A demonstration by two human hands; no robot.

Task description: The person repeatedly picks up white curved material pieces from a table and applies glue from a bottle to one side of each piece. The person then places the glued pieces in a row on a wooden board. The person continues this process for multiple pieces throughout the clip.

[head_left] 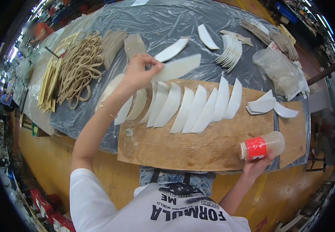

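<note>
My left hand (142,71) is raised over the far left edge of a brown cardboard sheet (221,145). Its thumb and fingers pinch one end of a flat, curved white strip (181,67), which points to the right. In my right hand (258,165), near the sheet's front right, a translucent plastic bottle (274,143) with a red band lies sideways, its narrower end to the left. Along the sheet's far side, several similar white pieces (195,106) stand in a slanted, partly overlapping row. A few more white pieces (262,105) form a small pile on the right.
Dark plastic sheeting (171,23) covers the table. Tangled beige bands (82,63), yellowish strips (50,83) and stacked grey-beige pieces (112,44) lie on the left. At the far right are a fanned white stack (230,52) and a clear plastic bag (274,67). Another person (42,31) is at far left.
</note>
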